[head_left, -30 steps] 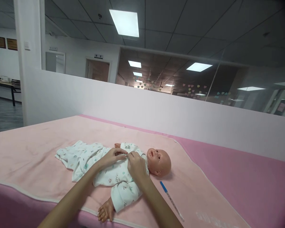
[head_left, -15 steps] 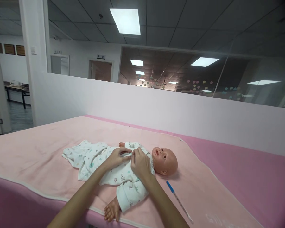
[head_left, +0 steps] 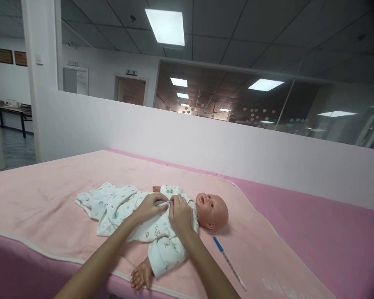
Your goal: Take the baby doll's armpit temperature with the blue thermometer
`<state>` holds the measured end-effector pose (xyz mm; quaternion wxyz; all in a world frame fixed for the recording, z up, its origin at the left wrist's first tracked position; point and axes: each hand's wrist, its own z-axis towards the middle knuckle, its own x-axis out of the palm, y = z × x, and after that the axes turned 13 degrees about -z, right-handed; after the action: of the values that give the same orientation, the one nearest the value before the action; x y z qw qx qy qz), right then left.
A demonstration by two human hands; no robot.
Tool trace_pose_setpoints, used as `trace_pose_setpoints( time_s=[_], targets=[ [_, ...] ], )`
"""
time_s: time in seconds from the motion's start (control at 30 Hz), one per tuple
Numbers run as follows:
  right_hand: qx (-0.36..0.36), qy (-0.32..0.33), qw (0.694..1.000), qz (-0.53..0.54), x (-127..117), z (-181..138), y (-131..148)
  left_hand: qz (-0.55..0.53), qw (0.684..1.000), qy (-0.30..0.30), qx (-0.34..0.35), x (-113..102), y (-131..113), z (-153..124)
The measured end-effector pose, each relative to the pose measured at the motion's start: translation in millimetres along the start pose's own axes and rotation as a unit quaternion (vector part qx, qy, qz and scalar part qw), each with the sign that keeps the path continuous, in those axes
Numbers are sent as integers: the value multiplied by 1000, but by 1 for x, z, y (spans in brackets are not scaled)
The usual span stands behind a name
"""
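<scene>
A baby doll [head_left: 217, 212] lies on its back, its head to the right, dressed in a white printed baby gown [head_left: 140, 238]. Over the doll's chest, my left hand [head_left: 150, 207] pinches the gown's front between thumb and fingers. My right hand [head_left: 181, 212] is closed on the same cloth right beside it, the fingertips of both hands nearly meeting. Whatever fastening lies between the fingertips is too small to make out. One doll hand sticks out of the near sleeve by the front edge; the other shows beyond the far sleeve.
A thermometer [head_left: 229, 263] with a blue end lies on the pink mat [head_left: 262, 257], to the right of my right forearm. The mat covers a padded pink table [head_left: 339, 216]. A white half wall [head_left: 205, 137] with glass above it stands behind.
The whole scene has shifted slightly left in view as the camera turned. Both hands stay at the gown's chest, with only small finger movement.
</scene>
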<state>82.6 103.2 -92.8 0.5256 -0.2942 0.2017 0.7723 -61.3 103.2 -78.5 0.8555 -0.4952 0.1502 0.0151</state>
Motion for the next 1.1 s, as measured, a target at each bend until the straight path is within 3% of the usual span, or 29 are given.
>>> trace_pose_setpoints(
  time_s=[0.2, 0.43, 0.6, 0.8, 0.97, 1.1],
  targets=[
    [4, 10, 1000, 9, 0, 0, 0, -52, 997, 40, -32, -3, -8, 0],
    [-9, -16, 1000, 19, -2, 0, 0, -93, 993, 46, -54, -6, -8, 2],
    [28, -46, 997, 56, -4, 0, 1, -83, 995, 39, -41, -5, -8, 0],
    [-27, -33, 995, 85, -8, -1, 1, -142, 988, -5, -57, -7, -5, 1],
    [-39, -8, 995, 86, -6, 0, 1, -66, 997, 9, -40, -6, -4, 0],
    [-36, -13, 997, 72, -5, 0, 0, 2, 999, -28, -16, -10, -3, -8]
  ],
)
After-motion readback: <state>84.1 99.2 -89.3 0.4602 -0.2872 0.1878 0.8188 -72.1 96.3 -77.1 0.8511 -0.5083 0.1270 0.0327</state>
